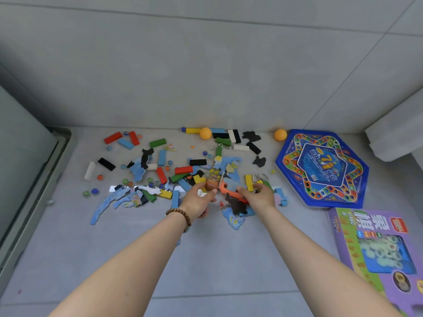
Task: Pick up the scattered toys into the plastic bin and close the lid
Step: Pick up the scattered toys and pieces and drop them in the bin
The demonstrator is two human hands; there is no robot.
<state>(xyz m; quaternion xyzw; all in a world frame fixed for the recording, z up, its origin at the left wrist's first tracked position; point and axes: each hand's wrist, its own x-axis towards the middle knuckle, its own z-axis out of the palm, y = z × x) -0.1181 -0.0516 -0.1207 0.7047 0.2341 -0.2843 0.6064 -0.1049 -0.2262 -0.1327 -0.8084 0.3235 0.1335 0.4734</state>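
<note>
**Both hands in the pile; bin out of view**

Grey tiled floor [206,259] fills the view. No plastic bin or lid in it, so I cannot say which way a carry would go.

Largest items lie right of the right-hand fingers: the purple game box [375,243], nearer me than the fingertips, and the blue hexagonal board [322,168], level with them and a little beyond.

The scattered toys [162,156] (blocks, puzzle pieces, marbles) spread mostly left of and beyond the left-hand fingers. Two orange balls [205,133] sit farthest beyond both sets of fingertips, against the wall.

Left hand [199,199], bead bracelet [180,212] at the wrist: fingers curled, thumb and forefinger drawn into a C. Whether they hold anything I cannot tell.

Right hand [259,196]: fingers curled, thumb lying on an orange curved piece [223,187], apparently pinching it. The piece's long axis runs from under that thumb up and leftward into the gap between the hands.

A yellow block [249,181] stands just beyond the right fingertips, its long axis pointing away from me.

A small tan figure [211,183] sits just beyond the left thumb tip, between the two hands. The left hand is the nearer one, so I judge that pick to be its job.

Marbles [94,191] lie well left of the left fingers. They will roll and are best scooped.
</note>
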